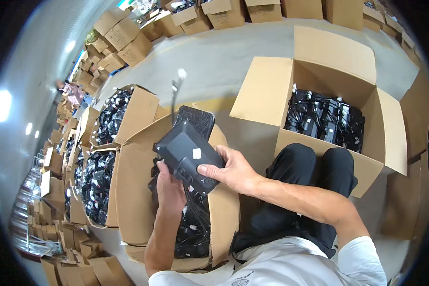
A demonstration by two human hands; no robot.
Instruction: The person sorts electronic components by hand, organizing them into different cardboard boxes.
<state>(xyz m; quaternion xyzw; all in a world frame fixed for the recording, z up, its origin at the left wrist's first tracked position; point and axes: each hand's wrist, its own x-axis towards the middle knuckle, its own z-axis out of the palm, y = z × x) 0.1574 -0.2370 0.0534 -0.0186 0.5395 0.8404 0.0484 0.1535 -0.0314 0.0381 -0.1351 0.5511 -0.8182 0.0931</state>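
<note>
Black device (pixel 181 148): head view, middle of the frame, lifted over an open carton and tilted, with a small white sticker (pixel 197 153) on its upward face.
Left hand (pixel 170 190): at the device's lower-left edge, its grip closed on that edge, thumb pointing up.
Right hand (pixel 236 170): at the device's right end, its grip clamped on it, thumb pressed flat on the face below the sticker.
Cable (pixel 174 93): dark, rising above the device to a white connector; where it attaches is hidden.
Near carton (pixel 136 190): left of centre, flaps open, with more wrapped black units (pixel 193 240) inside, below the hands.
Right-hand carton (pixel 314 76): upper right of the frame, flaps spread, black units with cables (pixel 324 119) packed inside.
Knees (pixel 291 164): in dark trousers, just below the right-hand carton.
Grey floor (pixel 200 62): upper middle, bordered by more cartons (pixel 224 13) along the top.
</note>
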